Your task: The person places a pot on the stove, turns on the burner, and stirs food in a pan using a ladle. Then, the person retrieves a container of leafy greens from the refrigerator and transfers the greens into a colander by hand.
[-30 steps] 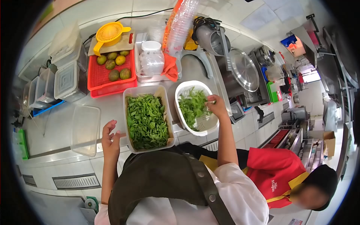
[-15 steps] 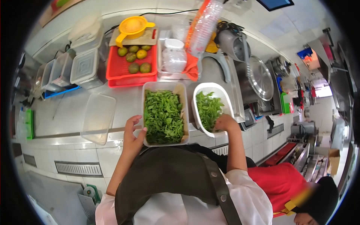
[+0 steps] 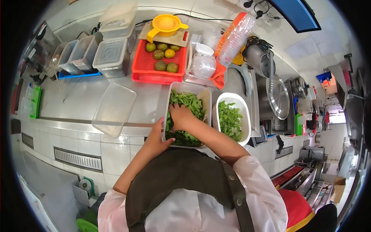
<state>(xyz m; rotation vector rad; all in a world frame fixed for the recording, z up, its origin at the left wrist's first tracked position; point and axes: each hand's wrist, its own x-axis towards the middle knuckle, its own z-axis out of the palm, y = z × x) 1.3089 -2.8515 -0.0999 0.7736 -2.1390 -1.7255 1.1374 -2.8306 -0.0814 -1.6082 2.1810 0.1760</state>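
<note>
My right hand (image 3: 181,116) reaches into a clear plastic box (image 3: 209,101) of green leaves (image 3: 189,101), fingers spread and resting on the leaves at the box's left part. At the box's lower left side is my left hand (image 3: 156,138), its fingers apart against the outer wall and its thumb near the rim. Just right of the box stands a white basket (image 3: 245,116), with more green leaves (image 3: 229,120) lying inside it. A clear lid (image 3: 114,110) lies flat on the metal counter (image 3: 77,96), left of the box.
Behind the box are a red basket (image 3: 140,63) with several green-orange fruits and a yellow juicer (image 3: 165,25) on a board. Lidded containers (image 3: 110,53) stand back left. Stacked plastic cups (image 3: 236,38) lean behind the white basket. A co-worker's red sleeve (image 3: 295,208) shows at lower right.
My right hand has left the white basket and moved left into the clear box. My left hand stays beside the box, now against its wall. The view has shifted, and less of the co-worker shows.
</note>
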